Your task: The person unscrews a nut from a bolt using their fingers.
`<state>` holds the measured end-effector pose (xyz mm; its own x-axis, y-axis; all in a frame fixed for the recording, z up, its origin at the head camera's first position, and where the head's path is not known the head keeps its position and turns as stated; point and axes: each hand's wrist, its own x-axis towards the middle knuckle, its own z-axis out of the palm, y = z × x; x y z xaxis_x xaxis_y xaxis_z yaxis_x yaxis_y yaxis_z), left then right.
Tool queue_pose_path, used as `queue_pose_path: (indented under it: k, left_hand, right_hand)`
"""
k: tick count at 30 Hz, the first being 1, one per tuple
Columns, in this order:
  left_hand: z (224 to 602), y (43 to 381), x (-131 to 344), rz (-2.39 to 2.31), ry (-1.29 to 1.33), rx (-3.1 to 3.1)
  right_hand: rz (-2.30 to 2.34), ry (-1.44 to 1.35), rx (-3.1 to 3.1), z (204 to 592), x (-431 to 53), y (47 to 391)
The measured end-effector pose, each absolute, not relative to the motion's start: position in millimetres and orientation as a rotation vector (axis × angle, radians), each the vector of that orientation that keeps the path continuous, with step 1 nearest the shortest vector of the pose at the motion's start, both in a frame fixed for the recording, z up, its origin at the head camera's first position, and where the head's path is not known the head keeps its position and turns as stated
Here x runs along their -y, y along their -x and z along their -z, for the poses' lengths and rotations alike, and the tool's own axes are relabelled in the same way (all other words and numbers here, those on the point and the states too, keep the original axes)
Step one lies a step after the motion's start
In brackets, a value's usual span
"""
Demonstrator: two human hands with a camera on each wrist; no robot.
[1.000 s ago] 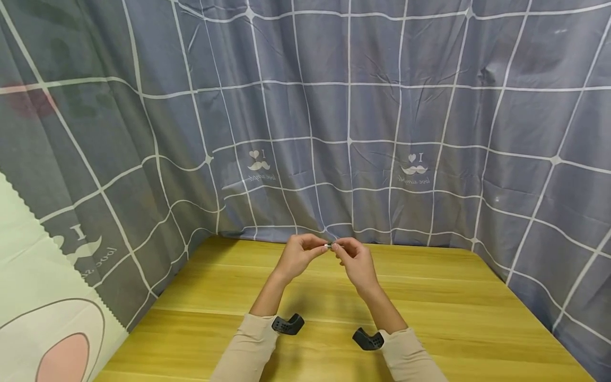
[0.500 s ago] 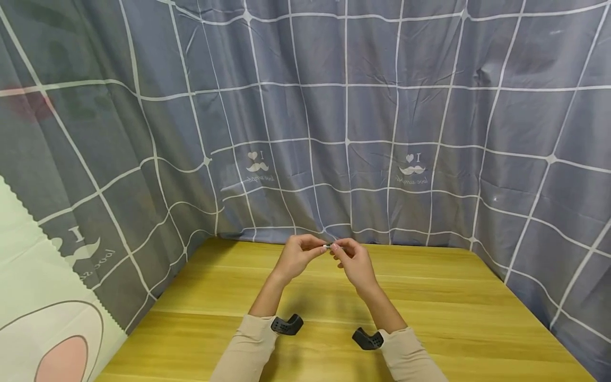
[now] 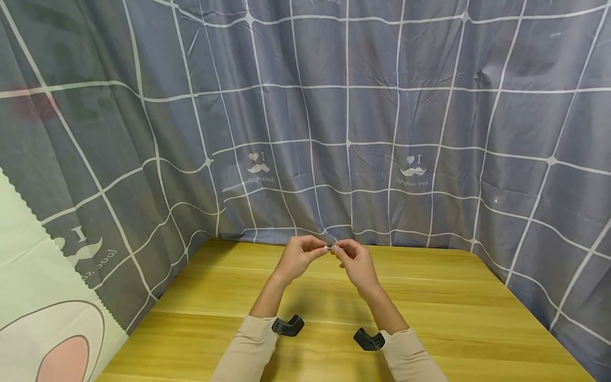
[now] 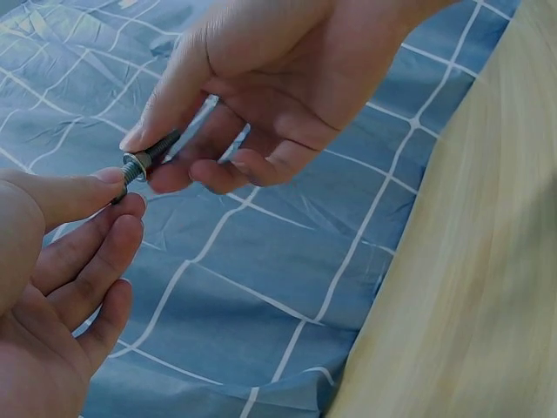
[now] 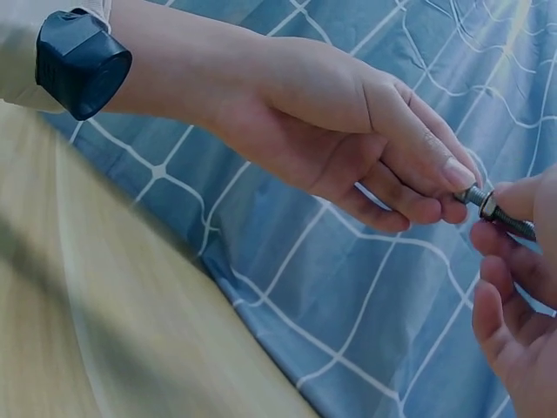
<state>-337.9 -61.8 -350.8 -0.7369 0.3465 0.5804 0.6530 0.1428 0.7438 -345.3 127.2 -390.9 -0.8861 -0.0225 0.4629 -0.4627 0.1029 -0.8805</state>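
A small metal bolt [image 3: 328,248] with a threaded shank bridges the fingertips of both hands, above the far part of the table. A ring-like nut or washer [image 4: 136,162] sits partway along it. My left hand [image 3: 294,260] pinches one end between thumb and index finger. From the other side, my right hand [image 3: 357,266] grips the bolt close to the ring with its thumb and fingers. In the right wrist view, dark thread [image 5: 520,226] shows between the right hand's fingers. Fingertips hide both ends of the bolt.
Below the hands lies a yellow wood-grain table [image 3: 215,297]. A grey-blue checked curtain [image 3: 372,116] hangs behind its far edge and along the sides. Pale cloth [image 3: 28,265] hangs at the left. Black wrist devices [image 3: 288,326] are worn over the beige sleeves.
Both hands stay in nearly the same place, the bolt still between them. The right fingers shift slightly around the bolt. The head view moves a little.
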Motion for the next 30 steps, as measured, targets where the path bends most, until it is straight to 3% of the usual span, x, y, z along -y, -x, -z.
queue_pose_path:
  k: [30]
  left_hand:
    - [351.4,337.6,63.5,1.625,0.961,2.145]
  right_hand:
    - [-1.858,-0.519,2.108,393.6,-128.6,349.3]
